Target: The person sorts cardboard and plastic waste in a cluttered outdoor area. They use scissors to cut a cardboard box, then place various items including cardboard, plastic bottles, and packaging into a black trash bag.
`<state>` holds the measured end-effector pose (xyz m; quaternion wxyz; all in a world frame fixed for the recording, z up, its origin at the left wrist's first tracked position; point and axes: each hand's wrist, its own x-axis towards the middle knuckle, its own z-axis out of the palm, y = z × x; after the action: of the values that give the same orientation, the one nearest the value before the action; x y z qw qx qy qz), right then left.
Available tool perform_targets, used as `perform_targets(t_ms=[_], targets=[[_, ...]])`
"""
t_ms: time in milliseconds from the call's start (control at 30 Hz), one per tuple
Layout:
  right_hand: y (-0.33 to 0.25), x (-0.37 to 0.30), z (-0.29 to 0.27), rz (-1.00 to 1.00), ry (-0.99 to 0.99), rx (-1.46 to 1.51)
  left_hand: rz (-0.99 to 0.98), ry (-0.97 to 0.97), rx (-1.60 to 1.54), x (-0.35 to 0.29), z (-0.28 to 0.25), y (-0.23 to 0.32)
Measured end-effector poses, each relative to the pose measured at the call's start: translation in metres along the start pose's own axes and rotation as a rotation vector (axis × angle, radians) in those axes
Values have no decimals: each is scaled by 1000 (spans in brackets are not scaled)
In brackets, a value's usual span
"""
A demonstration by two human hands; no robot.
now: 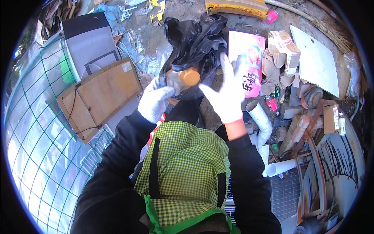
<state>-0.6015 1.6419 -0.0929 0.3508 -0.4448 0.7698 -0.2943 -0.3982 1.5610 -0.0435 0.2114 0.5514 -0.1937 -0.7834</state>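
Observation:
My left hand point(155, 102), in a white glove, has its fingers closed on the edge of a crumpled black plastic bag point(194, 46). At the mouth of that bag is a clear bottle point(174, 81) with a wide orange cap point(189, 77); the black plastic hides part of it. My left fingertips are close beside the bottle, and I cannot tell whether they touch it. To the right of the cap, my right hand point(226, 91), also white-gloved, is raised with thumb and fingers spread and nothing in it.
Beyond my right hand stands a pink carton point(253, 50). Torn cardboard boxes point(284, 50), a white panel point(317, 60) and white pipes point(260, 121) lie on the right. Leftward are a wooden panel point(103, 93) and green wire mesh point(39, 117).

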Motion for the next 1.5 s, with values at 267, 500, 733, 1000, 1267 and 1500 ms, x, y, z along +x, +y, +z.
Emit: perform_targets(t_ms=[267, 500, 733, 1000, 1267, 1500], targets=[[-26, 126, 15, -285, -695, -56, -24, -84, 37, -41, -19, 75], [19, 93, 37, -405, -449, -102, -95, -3, 310, -81, -33, 105], [97, 56, 7, 999, 510, 1724, 166, 541, 695, -64, -105, 49], [144, -98, -9, 826, 508, 1002, 1, 588, 204, -56, -117, -6], [467, -198, -24, 813, 161, -658, -58, 552, 294, -80, -76, 1], [499, -149, -20, 1017, -274, -697, -103, 580, 369, -75, -39, -1]])
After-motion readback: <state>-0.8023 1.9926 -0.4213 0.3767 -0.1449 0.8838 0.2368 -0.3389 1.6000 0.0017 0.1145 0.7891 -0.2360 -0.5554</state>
